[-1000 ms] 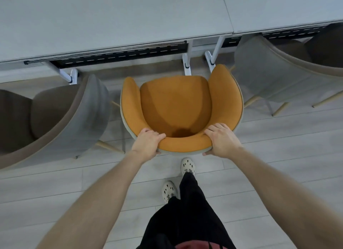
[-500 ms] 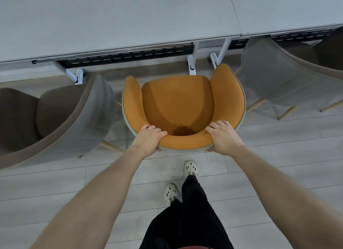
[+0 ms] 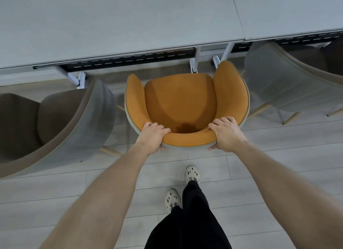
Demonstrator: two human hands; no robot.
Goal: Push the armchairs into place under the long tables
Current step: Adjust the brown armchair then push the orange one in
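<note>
The orange armchair's (image 3: 181,103) legs are hidden under its own seat, and both thumbs sit mostly out of sight behind its backrest. Out past the left hand (image 3: 152,135), the left grey armchair (image 3: 74,122) is cut off by the edge. Past the right hand (image 3: 224,135), the right grey armchair (image 3: 278,85) is cut off too, its far part lost beneath the long table (image 3: 287,12).

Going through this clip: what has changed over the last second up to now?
The orange armchair slid slightly forward, toward the long table and away from the person's shoes. Unchanged: the left hand and right hand keep their grip on its backrest rim; the left grey armchair and right grey armchair stayed put.
</note>
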